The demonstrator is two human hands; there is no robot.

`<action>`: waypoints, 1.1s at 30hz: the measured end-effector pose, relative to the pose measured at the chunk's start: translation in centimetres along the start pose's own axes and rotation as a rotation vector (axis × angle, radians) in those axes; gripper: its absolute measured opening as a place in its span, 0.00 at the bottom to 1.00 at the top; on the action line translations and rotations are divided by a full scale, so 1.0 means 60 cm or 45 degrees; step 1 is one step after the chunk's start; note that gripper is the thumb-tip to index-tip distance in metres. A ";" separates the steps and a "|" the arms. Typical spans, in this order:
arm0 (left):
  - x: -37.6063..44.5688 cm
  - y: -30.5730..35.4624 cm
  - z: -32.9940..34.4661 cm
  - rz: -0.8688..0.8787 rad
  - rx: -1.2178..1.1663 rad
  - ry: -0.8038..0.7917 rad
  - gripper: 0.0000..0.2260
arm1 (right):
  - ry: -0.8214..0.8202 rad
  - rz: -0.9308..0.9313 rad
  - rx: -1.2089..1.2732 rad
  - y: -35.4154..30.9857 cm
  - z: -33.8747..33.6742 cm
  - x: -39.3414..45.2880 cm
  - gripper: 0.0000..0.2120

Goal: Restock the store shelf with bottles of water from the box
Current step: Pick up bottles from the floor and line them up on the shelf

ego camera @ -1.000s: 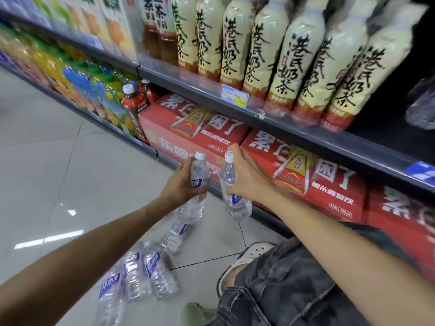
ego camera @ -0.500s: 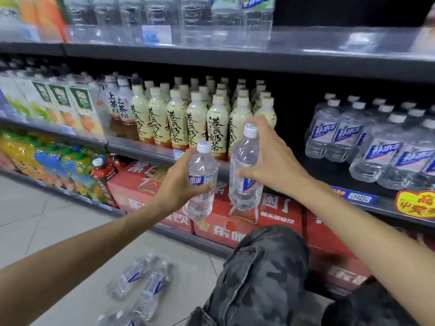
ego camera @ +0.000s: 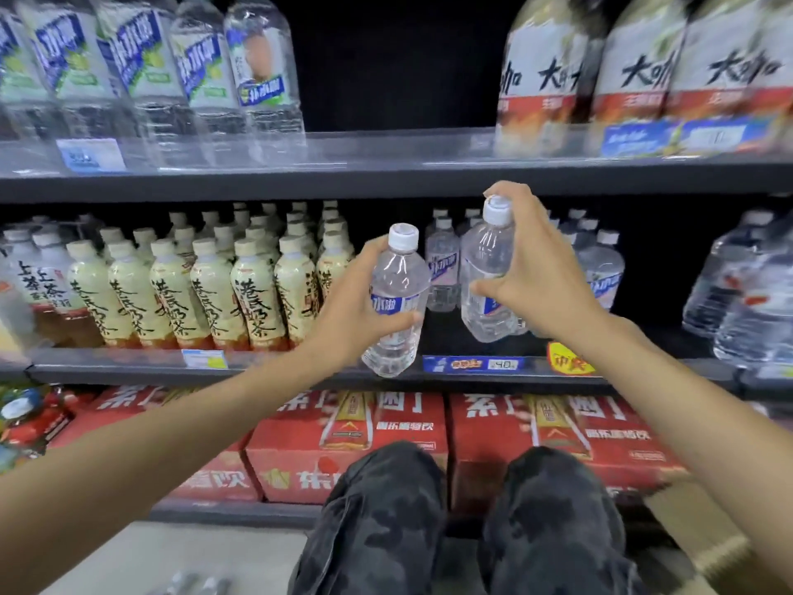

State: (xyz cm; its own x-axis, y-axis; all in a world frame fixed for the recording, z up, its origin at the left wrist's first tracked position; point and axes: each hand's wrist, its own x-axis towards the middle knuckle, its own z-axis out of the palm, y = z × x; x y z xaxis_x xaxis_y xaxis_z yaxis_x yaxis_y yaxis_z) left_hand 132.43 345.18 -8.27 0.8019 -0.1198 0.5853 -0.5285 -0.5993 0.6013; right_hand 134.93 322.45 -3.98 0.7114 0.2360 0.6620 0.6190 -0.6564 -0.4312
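My left hand (ego camera: pixel 347 307) grips a clear water bottle (ego camera: pixel 397 307) with a white cap and blue label, held upright in front of the middle shelf's edge (ego camera: pixel 257 371). My right hand (ego camera: pixel 536 272) holds a second water bottle (ego camera: pixel 487 268) from its right side, fingers curled near the cap, its base just above the shelf board. Behind them several matching water bottles (ego camera: pixel 442 268) stand in rows on that shelf. The box is not in view.
Cream milk-tea bottles (ego camera: pixel 214 285) fill the shelf left of the gap. Large water jugs (ego camera: pixel 746 298) stand at the right. Red cartons (ego camera: pixel 352 448) line the bottom shelf. The top shelf (ego camera: pixel 386 182) carries big bottles. My knees (ego camera: pixel 386 508) are below.
Both hands have lifted their bottles from floor level up to the middle shelf and moved right toward the water rows. The view tilted upward; the loose bottles on the floor have nearly left the frame.
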 end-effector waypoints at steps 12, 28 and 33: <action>0.109 -0.013 0.130 0.037 -0.020 -0.071 0.39 | 0.056 0.019 -0.121 0.129 0.020 0.016 0.44; 0.145 -0.153 0.199 -0.381 0.030 0.070 0.41 | -0.103 0.171 -0.152 0.194 0.165 0.046 0.46; 0.163 -0.172 0.215 -0.408 0.042 0.108 0.42 | -0.166 0.205 -0.239 0.205 0.193 0.066 0.47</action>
State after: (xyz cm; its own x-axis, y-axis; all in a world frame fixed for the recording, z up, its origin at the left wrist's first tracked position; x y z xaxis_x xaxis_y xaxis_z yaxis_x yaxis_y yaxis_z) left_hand 149.34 340.00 -15.78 0.8991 0.1447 0.4131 -0.2423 -0.6214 0.7451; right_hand 149.22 323.62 -13.79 0.8400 0.2001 0.5043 0.4307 -0.8112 -0.3954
